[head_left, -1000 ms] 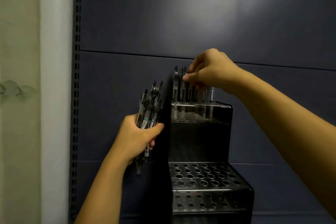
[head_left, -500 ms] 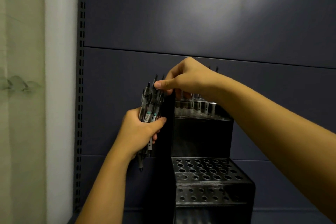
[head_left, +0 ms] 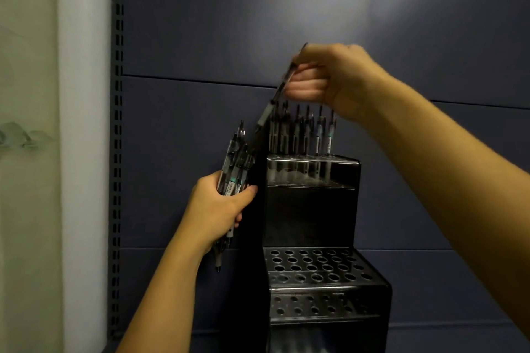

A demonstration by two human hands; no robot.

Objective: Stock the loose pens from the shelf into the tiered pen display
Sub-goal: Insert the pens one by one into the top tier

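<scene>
My left hand (head_left: 213,205) grips a bundle of pens (head_left: 235,169). My right hand (head_left: 324,80) pinches one tilted pen (head_left: 275,100) just above the display's (head_left: 312,206) filled top tier, right of the bundle.

The scene is dim, lit from above: a soft pale glow spreads over the upper part of the blue back panel (head_left: 315,8) and fades downward. The right hand (head_left: 329,77) and the pen (head_left: 275,97) it grips are motion-blurred. The black pen display (head_left: 312,209) sinks into shadow, with faint glints on its perforated tiers
</scene>
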